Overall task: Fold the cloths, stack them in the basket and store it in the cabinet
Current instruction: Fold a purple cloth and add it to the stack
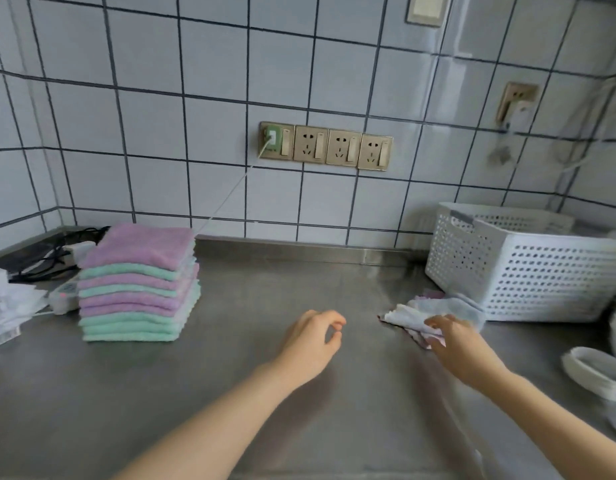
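Observation:
A stack of several folded cloths (pixel 140 285), pink and mint green, stands at the left of the steel counter. A white perforated basket (pixel 528 268) sits at the back right. In front of it lies a crumpled pale cloth (pixel 434 311) with a pink edge. My right hand (pixel 459 344) rests on that cloth, fingers pinching its near edge. My left hand (pixel 315 341) hovers over the bare counter in the middle, fingers loosely curled, holding nothing.
The steel counter (pixel 230 393) runs to a tiled wall with a row of sockets (pixel 325 146); a white cable runs down from the left one. Cables, a power strip (pixel 65 292) and papers lie at the far left. White dishes (pixel 590 372) stand at the right edge.

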